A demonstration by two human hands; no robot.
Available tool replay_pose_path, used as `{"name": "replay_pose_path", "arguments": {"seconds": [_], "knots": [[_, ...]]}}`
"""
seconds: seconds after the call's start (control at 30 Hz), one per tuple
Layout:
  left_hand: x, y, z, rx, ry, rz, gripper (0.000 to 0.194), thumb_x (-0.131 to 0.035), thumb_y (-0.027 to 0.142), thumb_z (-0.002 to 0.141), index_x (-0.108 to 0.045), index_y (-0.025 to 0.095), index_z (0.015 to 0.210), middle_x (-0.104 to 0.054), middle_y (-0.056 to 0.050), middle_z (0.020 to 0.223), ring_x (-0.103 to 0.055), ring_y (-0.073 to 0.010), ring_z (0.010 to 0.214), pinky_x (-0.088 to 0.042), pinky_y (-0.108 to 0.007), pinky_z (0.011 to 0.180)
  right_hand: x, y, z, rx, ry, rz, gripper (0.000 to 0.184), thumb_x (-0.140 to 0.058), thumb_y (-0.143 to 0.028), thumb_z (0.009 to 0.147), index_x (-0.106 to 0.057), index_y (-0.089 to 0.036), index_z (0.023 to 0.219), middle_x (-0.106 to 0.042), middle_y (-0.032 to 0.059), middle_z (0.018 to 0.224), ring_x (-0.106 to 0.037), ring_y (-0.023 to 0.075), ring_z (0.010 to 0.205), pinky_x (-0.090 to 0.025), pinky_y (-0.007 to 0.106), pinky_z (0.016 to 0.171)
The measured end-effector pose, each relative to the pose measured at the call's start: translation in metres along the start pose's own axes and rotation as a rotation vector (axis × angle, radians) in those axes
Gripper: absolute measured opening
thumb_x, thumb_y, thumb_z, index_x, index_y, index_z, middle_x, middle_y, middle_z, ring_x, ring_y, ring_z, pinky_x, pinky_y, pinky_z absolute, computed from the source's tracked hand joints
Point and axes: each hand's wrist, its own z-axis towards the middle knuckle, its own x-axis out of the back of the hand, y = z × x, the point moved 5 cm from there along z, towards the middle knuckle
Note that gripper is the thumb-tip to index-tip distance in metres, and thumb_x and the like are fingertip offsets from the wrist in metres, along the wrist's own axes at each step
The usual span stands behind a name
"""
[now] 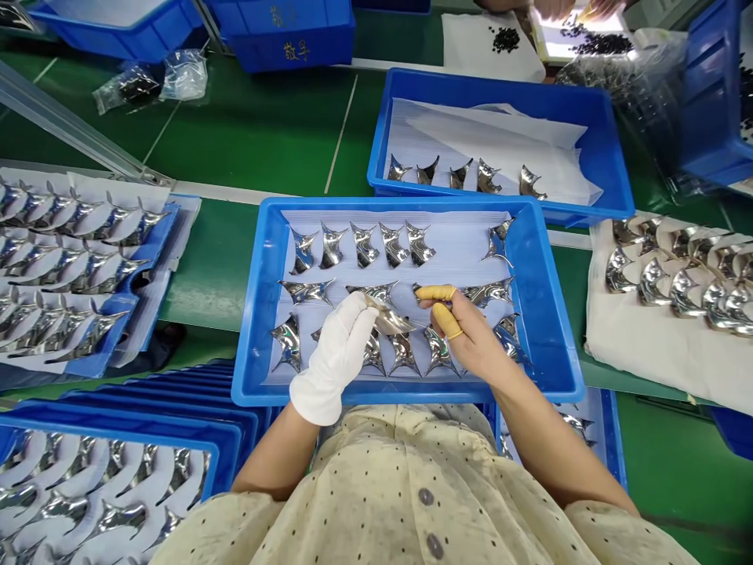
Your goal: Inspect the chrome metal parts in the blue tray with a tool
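My left hand, in a white glove, is closed on a shiny curved metal piece with pointed corners, held above the blue tray. My right hand wears yellow finger cots on thumb and forefinger, which are bent close together. At that forefinger's tip a bit of dark shiny metal shows; whether it is gripped or lies behind the finger I cannot tell. White paper lines the tray, and similar metal pieces lie on it in rows, such as the one at the top left. My hands hide part of the lower rows.
Behind stands another blue tray with several metal pieces. More pieces lie on racks at left and on white cloth at right. Stacked blue trays are at lower left. A co-worker's hands are at the far top right.
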Motion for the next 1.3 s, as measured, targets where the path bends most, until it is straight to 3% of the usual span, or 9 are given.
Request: {"name": "replay_pose_path", "arguments": {"seconds": [0.1, 0.23, 0.3, 0.4, 0.5, 0.7, 0.9, 1.1, 1.3], "knots": [[-0.005, 0.006, 0.001, -0.063, -0.101, 0.021, 0.031, -0.063, 0.051, 0.098, -0.074, 0.022, 0.104, -0.068, -0.008, 0.094, -0.06, -0.0232, 0.086, -0.05, -0.035, 0.077, -0.012, -0.012, 0.002, 0.06, -0.071, 0.029, 0.035, -0.043, -0.049, 0.109, -0.062, -0.025, 0.127, -0.061, 0.0038, 0.092, -0.057, 0.0191, 0.077, -0.051, 0.035, 0.071], [-0.008, 0.008, 0.001, -0.09, -0.156, -0.032, 0.035, -0.056, 0.054, 0.101, -0.073, 0.023, 0.102, -0.067, -0.008, 0.101, -0.059, -0.0208, 0.083, -0.049, -0.034, 0.078, -0.024, -0.03, 0.007, 0.176, -0.048, 0.129, 0.038, -0.041, -0.047, 0.11, -0.062, -0.024, 0.088, -0.051, 0.0022, 0.083, -0.052, 0.0173, 0.072, -0.047, 0.032, 0.063], [-0.008, 0.006, 0.0, -0.061, -0.152, -0.084, 0.037, -0.057, 0.056, 0.101, -0.072, 0.022, 0.099, -0.066, -0.007, 0.099, -0.057, -0.0197, 0.08, -0.05, -0.033, 0.08, -0.028, -0.036, 0.007, 0.221, -0.006, 0.116, 0.036, -0.045, -0.042, 0.109, -0.059, -0.024, 0.082, -0.049, 0.0011, 0.078, -0.051, 0.0169, 0.07, -0.046, 0.031, 0.062], [-0.009, 0.003, -0.002, -0.016, -0.153, -0.198, 0.038, -0.06, 0.058, 0.098, -0.068, 0.021, 0.093, -0.064, -0.006, 0.093, -0.057, -0.0197, 0.081, -0.051, -0.033, 0.08, -0.037, -0.037, 0.001, 0.208, 0.012, 0.13, 0.019, -0.048, -0.037, 0.108, -0.063, -0.025, 0.103, -0.055, 0.0006, 0.079, -0.055, 0.0169, 0.07, -0.046, 0.031, 0.062], [-0.012, 0.003, -0.004, 0.002, -0.17, -0.285, 0.041, -0.062, 0.059, 0.097, -0.063, 0.021, 0.082, -0.062, -0.006, 0.09, -0.056, -0.019, 0.078, -0.05, -0.032, 0.074, -0.046, -0.031, -0.007, 0.12, 0.01, 0.269, 0.017, -0.047, -0.035, 0.109, -0.053, -0.026, 0.122, -0.064, -0.0005, 0.081, -0.057, 0.0148, 0.064, -0.047, 0.029, 0.059], [-0.016, 0.0, -0.006, 0.039, -0.22, -0.279, 0.043, -0.057, 0.062, 0.099, -0.064, 0.021, 0.089, -0.059, -0.003, 0.076, -0.047, -0.0149, 0.058, -0.043, -0.032, 0.06, -0.053, -0.032, -0.015, 0.136, 0.079, 0.307, 0.012, -0.06, -0.036, 0.104, -0.058, -0.025, 0.106, -0.062, 0.0014, 0.087, -0.054, 0.0134, 0.065, -0.046, 0.026, 0.056], [-0.018, 0.006, -0.006, -0.017, -0.203, -0.278, 0.041, -0.06, 0.06, 0.098, -0.064, 0.021, 0.086, -0.061, -0.005, 0.089, -0.053, -0.0167, 0.07, -0.046, -0.032, 0.068, -0.05, -0.043, -0.015, 0.273, 0.16, 0.25, 0.005, -0.061, -0.031, 0.103, -0.06, -0.026, 0.104, -0.062, 0.0033, 0.093, -0.058, 0.0142, 0.071, -0.048, 0.025, 0.057], [-0.021, 0.011, -0.008, -0.02, -0.202, -0.237, 0.043, -0.059, 0.063, 0.097, -0.065, 0.022, 0.089, -0.062, -0.007, 0.095, -0.055, -0.02, 0.083, -0.049, -0.033, 0.079, -0.05, -0.042, -0.016, 0.29, 0.202, 0.192, 0.008, -0.06, -0.034, 0.103, -0.06, -0.025, 0.102, -0.062, 0.0047, 0.093, -0.058, 0.0153, 0.071, -0.047, 0.026, 0.055], [-0.021, 0.008, -0.01, -0.014, -0.229, -0.247, 0.04, -0.056, 0.061, 0.099, -0.065, 0.022, 0.094, -0.059, -0.005, 0.095, -0.049, -0.0156, 0.068, -0.046, -0.031, 0.066, -0.052, -0.043, -0.015, 0.308, 0.192, 0.227, 0.005, -0.059, -0.029, 0.104, -0.059, -0.025, 0.101, -0.06, 0.004, 0.092, -0.057, 0.0145, 0.07, -0.044, 0.026, 0.054]]}}
